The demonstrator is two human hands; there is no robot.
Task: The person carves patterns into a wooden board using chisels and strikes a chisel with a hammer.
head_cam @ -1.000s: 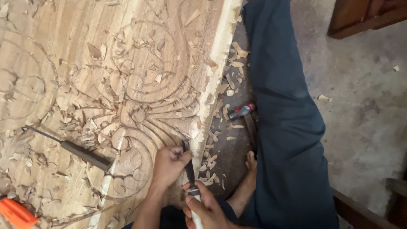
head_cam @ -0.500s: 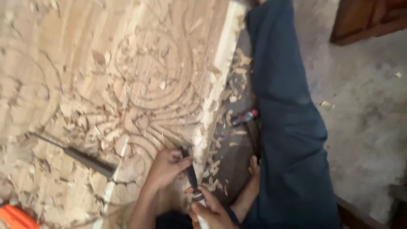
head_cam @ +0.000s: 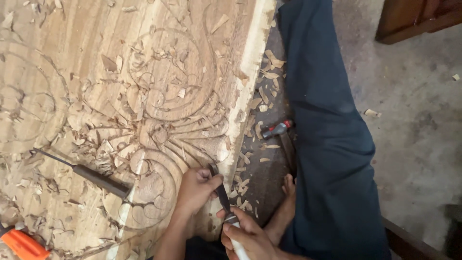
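Note:
A large wooden panel point(head_cam: 86, 58) with carved scrolls and leaf shapes lies flat, strewn with wood chips. My left hand point(head_cam: 196, 188) rests on the panel's lower right edge and pinches the dark blade of a chisel point(head_cam: 222, 196). My right hand point(head_cam: 248, 236) grips the chisel's pale handle just below. The blade tip touches the carving near the panel's edge. Both hands are wrapped around the same tool.
A second dark-handled chisel point(head_cam: 91, 177) lies on the panel at left. An orange tool handle point(head_cam: 21, 244) shows at the bottom left corner. A small red-and-black tool point(head_cam: 275, 129) lies among shavings beside my dark-trousered leg point(head_cam: 332, 144). Brown wooden furniture point(head_cam: 414, 19) stands at top right.
The view has shifted slightly. My hands stay on the chisel at the same spot on the panel's edge, with only small movement of the blade.

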